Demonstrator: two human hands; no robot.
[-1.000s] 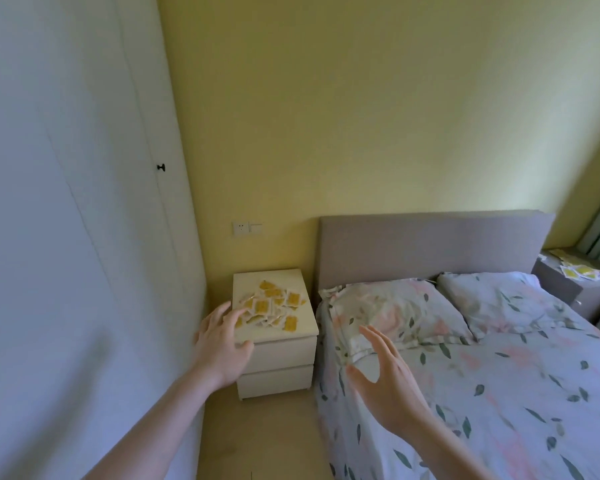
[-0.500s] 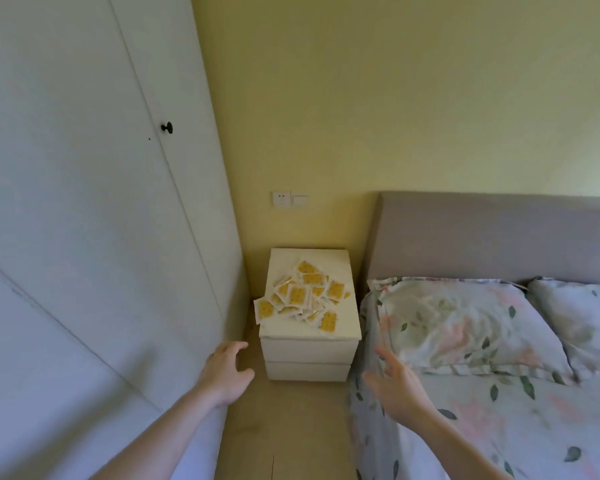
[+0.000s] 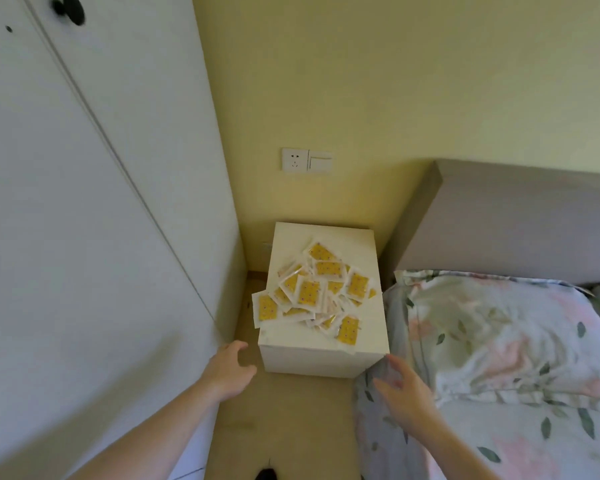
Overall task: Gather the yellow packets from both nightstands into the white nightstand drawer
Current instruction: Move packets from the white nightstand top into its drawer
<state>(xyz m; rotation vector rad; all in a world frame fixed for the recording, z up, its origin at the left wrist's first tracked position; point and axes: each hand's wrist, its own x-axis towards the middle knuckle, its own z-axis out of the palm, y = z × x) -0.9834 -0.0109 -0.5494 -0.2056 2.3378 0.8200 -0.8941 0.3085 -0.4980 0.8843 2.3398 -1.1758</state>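
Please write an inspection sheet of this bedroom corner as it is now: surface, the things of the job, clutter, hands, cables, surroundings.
Surface: white nightstand top, mostly covered at centre and front.
Job's things: yellow packets in a loose overlapping pile; one packet at the left juts past the edge. Drawer front hardly visible from above; no drawer seen pulled out.
Clutter: nothing seen.
Hands: left hand low by the nightstand's front left corner, fingers relaxed, holding nothing; right hand over the bedding at the front right corner, fingers spread, holding nothing.
Cables: nothing seen.
Surroundings: wardrobe on the left, wall socket above, floral pillow and grey headboard on the right.
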